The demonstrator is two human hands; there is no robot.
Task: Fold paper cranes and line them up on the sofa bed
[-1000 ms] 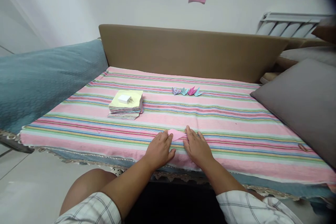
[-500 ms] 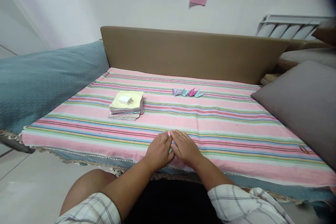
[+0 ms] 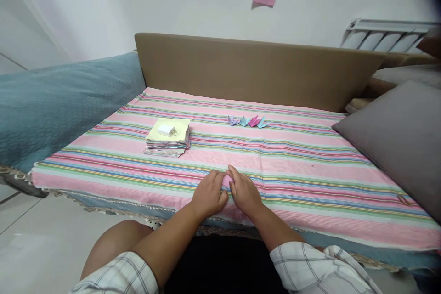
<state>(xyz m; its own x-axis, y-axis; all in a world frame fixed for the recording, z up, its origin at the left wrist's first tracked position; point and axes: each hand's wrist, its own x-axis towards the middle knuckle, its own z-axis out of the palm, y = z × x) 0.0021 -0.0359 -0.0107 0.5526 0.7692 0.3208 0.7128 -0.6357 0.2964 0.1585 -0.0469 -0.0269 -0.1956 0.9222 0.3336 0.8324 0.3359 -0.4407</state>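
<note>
Head view: left hand [image 3: 209, 194] and right hand [image 3: 245, 193], seemingly open, partly hide pink paper [image 3: 227, 181], cranes [image 3: 254, 121] beyond

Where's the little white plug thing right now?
In the head view, the white plug is left of the hands, lying on top of the yellow sheet that tops the paper stack.
</note>
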